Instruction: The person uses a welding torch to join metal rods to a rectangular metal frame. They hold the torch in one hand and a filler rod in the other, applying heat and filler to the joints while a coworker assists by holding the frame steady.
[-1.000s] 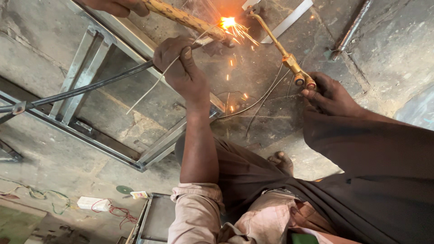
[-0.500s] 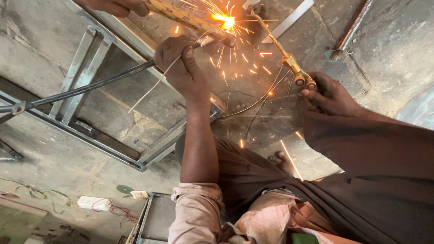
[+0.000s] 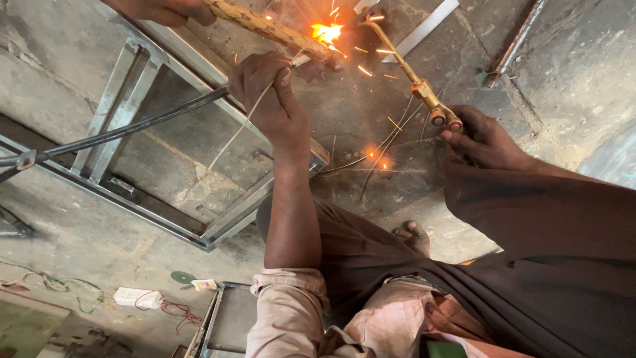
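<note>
Gripping the torch (image 3: pixel 424 89) in my right hand (image 3: pixel 480 136), I aim up-left at the flame (image 3: pixel 326 32); my left hand (image 3: pixel 268 93), nearer, pinches the rod (image 3: pixel 242 129) toward it.

Metal workshop; bare concrete floor (image 3: pixel 530 86); steel frame (image 3: pixel 165 219); brass torch (image 3: pixel 414 79) throwing sparks (image 3: pixel 326 32)

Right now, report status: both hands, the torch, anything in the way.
Left hand grips thin filler rod at the flame. Right hand holds brass torch, sparks flying. Another person's hand steadies a yellow patterned bar beside the joint.
</note>
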